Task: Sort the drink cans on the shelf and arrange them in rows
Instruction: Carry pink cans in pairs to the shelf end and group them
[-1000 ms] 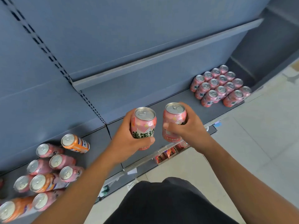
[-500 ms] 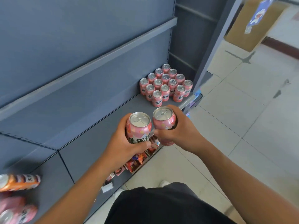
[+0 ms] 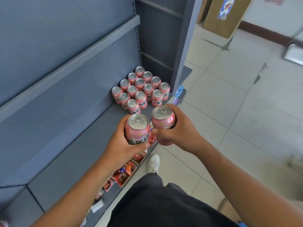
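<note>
At frame centre, each hand gripped an upright can, left hand (image 3: pixel 122 145) and right hand (image 3: pixel 176 130), just below the rows (image 3: pixel 141 89), the right nearer.

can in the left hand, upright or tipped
Upright: the can in the left hand has its silver lid on top, label below.

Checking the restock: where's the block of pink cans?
Head view, centre: the block stands at the shelf's far end beside the post, beyond the right hand.
</note>
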`<state>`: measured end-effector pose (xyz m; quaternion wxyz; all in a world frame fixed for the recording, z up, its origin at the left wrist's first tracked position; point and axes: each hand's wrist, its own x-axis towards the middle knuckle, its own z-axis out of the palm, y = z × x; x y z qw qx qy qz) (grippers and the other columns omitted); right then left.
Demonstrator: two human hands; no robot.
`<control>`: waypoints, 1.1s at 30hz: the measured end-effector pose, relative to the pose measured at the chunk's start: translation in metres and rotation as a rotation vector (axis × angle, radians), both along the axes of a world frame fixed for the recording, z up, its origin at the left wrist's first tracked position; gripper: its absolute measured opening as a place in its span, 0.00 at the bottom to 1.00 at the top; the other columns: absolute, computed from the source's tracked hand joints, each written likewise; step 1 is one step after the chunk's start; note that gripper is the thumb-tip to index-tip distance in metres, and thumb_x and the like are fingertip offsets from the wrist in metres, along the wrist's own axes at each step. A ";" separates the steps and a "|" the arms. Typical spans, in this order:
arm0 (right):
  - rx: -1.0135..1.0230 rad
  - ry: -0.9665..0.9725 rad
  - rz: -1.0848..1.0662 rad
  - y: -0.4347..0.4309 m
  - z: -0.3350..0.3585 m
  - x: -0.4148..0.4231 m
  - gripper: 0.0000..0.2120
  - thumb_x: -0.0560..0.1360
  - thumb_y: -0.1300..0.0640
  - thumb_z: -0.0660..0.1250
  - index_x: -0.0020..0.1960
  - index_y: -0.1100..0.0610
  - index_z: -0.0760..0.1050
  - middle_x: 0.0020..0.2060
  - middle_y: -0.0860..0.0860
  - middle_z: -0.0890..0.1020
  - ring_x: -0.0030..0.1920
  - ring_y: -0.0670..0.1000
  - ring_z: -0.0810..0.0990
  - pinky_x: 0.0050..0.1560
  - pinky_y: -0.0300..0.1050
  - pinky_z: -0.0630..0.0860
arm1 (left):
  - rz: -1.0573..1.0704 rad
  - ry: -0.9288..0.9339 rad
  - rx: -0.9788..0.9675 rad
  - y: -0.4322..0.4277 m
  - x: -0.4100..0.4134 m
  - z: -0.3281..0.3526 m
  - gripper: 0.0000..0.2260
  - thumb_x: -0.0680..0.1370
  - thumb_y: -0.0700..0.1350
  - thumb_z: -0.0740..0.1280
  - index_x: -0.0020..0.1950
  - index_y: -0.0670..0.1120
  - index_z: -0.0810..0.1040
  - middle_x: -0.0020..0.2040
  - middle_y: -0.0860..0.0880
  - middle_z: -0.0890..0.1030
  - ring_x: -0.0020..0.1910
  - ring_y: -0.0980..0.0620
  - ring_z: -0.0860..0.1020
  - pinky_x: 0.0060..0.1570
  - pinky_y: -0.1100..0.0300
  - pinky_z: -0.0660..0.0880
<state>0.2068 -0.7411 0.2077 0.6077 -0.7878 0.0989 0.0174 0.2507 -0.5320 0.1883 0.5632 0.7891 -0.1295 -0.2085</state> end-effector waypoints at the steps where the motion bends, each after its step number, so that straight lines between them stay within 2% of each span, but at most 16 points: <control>1: -0.001 0.009 -0.003 -0.005 -0.002 0.008 0.31 0.66 0.51 0.81 0.64 0.42 0.69 0.50 0.32 0.79 0.54 0.38 0.80 0.46 0.30 0.77 | 0.003 0.015 -0.009 -0.006 0.007 -0.003 0.36 0.64 0.50 0.81 0.65 0.67 0.68 0.60 0.62 0.79 0.61 0.57 0.78 0.60 0.55 0.77; 3: -0.018 0.025 0.001 -0.013 -0.006 0.025 0.29 0.67 0.53 0.81 0.61 0.39 0.69 0.49 0.28 0.78 0.53 0.35 0.79 0.45 0.27 0.75 | 0.011 0.044 -0.030 -0.015 0.023 -0.011 0.37 0.63 0.51 0.81 0.67 0.64 0.68 0.61 0.59 0.79 0.62 0.55 0.79 0.62 0.51 0.77; 6: -0.052 0.044 0.007 -0.025 -0.013 0.054 0.28 0.67 0.53 0.80 0.58 0.37 0.68 0.47 0.25 0.76 0.53 0.32 0.77 0.44 0.25 0.74 | 0.029 0.079 -0.053 -0.027 0.048 -0.019 0.37 0.63 0.53 0.81 0.67 0.64 0.68 0.61 0.59 0.79 0.61 0.55 0.79 0.61 0.52 0.77; 10: -0.072 0.100 0.021 -0.035 -0.024 0.091 0.28 0.68 0.51 0.80 0.59 0.38 0.67 0.48 0.26 0.77 0.53 0.32 0.77 0.43 0.24 0.73 | 0.070 0.134 -0.067 -0.037 0.081 -0.030 0.33 0.61 0.54 0.81 0.61 0.70 0.70 0.58 0.62 0.79 0.59 0.56 0.79 0.57 0.57 0.77; 15: -0.054 0.156 0.031 -0.050 -0.037 0.130 0.25 0.68 0.49 0.79 0.59 0.39 0.70 0.48 0.30 0.79 0.51 0.36 0.79 0.44 0.28 0.76 | 0.148 0.225 -0.092 -0.046 0.113 -0.043 0.36 0.59 0.52 0.78 0.65 0.62 0.68 0.54 0.61 0.81 0.54 0.57 0.81 0.54 0.55 0.78; 18: -0.056 0.187 0.061 -0.055 -0.045 0.149 0.26 0.69 0.44 0.77 0.61 0.39 0.68 0.50 0.29 0.79 0.53 0.35 0.79 0.45 0.28 0.76 | 0.174 0.266 -0.096 -0.053 0.126 -0.046 0.34 0.60 0.52 0.78 0.61 0.68 0.68 0.52 0.63 0.80 0.53 0.58 0.81 0.50 0.59 0.77; 22: -0.017 0.235 0.129 -0.063 -0.059 0.173 0.24 0.74 0.49 0.73 0.63 0.42 0.64 0.49 0.29 0.77 0.51 0.27 0.76 0.42 0.21 0.72 | 0.217 0.296 -0.086 -0.065 0.140 -0.052 0.31 0.61 0.54 0.78 0.57 0.72 0.67 0.53 0.64 0.80 0.54 0.59 0.80 0.51 0.61 0.78; 25: 0.001 0.275 0.195 -0.071 -0.071 0.194 0.22 0.76 0.52 0.72 0.63 0.43 0.64 0.49 0.30 0.78 0.51 0.27 0.76 0.42 0.22 0.72 | 0.288 0.343 -0.088 -0.077 0.146 -0.060 0.31 0.65 0.50 0.77 0.60 0.66 0.66 0.53 0.60 0.80 0.52 0.61 0.80 0.49 0.63 0.78; 28: -0.019 0.304 0.275 -0.080 -0.086 0.213 0.26 0.74 0.54 0.75 0.64 0.44 0.64 0.49 0.30 0.78 0.51 0.28 0.77 0.43 0.23 0.73 | 0.364 0.363 -0.079 -0.090 0.151 -0.071 0.30 0.69 0.43 0.77 0.62 0.62 0.66 0.54 0.59 0.79 0.52 0.61 0.80 0.48 0.64 0.78; 30: -0.031 0.324 0.320 -0.087 -0.096 0.227 0.32 0.70 0.52 0.78 0.67 0.45 0.65 0.52 0.33 0.77 0.51 0.29 0.77 0.43 0.25 0.74 | 0.409 0.362 -0.067 -0.099 0.152 -0.079 0.30 0.71 0.39 0.78 0.62 0.61 0.66 0.57 0.58 0.78 0.54 0.61 0.80 0.50 0.63 0.78; 33: -0.082 0.351 0.383 -0.098 -0.115 0.244 0.37 0.63 0.49 0.82 0.67 0.42 0.67 0.53 0.35 0.79 0.52 0.35 0.79 0.51 0.35 0.78 | 0.494 0.353 -0.009 -0.111 0.154 -0.096 0.31 0.70 0.36 0.78 0.62 0.59 0.67 0.57 0.59 0.78 0.53 0.65 0.79 0.49 0.69 0.76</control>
